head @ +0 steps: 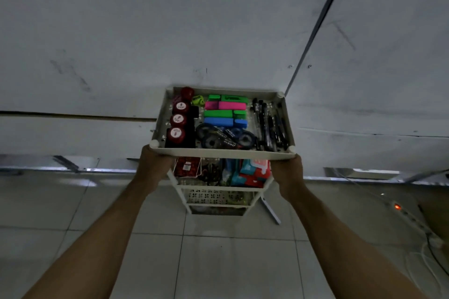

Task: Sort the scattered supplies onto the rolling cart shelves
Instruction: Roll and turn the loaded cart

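A white rolling cart (220, 153) stands on the tiled floor against white tables. Its top shelf holds dark red round-capped bottles (178, 120) on the left, green, pink and blue highlighters (224, 109) in the middle, tape rolls (224, 137) in front of them and dark pens (268, 124) on the right. The middle shelf holds a red packet (187, 166) and teal and red packs (252, 172). My left hand (154, 161) grips the top shelf's front left corner. My right hand (288, 170) grips its front right corner. The fingers of both are hidden under the rim.
White table tops (97, 56) fill the view behind the cart, with a dark seam running up on the right. A power strip with a lit orange switch (397, 207) and white cables (427, 257) lie on the floor at the right. Grey floor tiles spread below the cart.
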`<action>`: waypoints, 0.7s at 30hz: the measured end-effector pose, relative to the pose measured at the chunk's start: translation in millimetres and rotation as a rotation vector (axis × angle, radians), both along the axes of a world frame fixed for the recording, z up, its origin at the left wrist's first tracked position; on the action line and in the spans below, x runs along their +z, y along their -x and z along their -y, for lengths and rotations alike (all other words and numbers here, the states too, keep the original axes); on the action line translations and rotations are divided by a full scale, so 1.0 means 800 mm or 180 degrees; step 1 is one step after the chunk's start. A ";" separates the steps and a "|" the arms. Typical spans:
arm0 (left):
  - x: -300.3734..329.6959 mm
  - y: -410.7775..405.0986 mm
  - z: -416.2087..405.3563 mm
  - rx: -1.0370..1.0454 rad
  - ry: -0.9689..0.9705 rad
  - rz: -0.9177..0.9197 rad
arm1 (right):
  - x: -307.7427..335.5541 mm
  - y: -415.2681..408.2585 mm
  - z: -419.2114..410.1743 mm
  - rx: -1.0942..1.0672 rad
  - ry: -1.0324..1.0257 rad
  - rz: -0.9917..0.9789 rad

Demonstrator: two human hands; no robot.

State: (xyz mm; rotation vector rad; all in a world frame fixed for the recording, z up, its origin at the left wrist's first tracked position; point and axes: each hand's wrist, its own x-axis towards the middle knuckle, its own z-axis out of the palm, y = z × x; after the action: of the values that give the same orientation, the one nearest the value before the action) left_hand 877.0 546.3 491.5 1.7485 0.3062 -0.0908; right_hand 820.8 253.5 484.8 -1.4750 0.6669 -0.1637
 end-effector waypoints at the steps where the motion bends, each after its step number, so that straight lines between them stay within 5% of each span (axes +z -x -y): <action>1: -0.002 0.001 0.001 0.0027 -0.0005 0.0029 | -0.003 -0.001 0.001 0.0024 0.0023 -0.0009; 10: 0.004 -0.005 -0.004 -0.0440 0.0225 0.0107 | -0.012 -0.006 0.013 0.0496 -0.0069 0.0118; 18: -0.073 0.004 0.004 0.0031 0.0124 0.0147 | -0.080 0.001 0.000 0.0018 0.0196 -0.0166; 21: -0.088 -0.024 -0.009 -0.0336 0.0050 0.0110 | -0.088 -0.016 0.001 0.0107 0.0454 -0.0024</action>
State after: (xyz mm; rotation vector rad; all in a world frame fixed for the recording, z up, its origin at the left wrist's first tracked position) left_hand 896.0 553.2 421.5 1.7484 0.1876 -0.1388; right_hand 833.5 252.3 414.4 -1.6234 0.6467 -0.1831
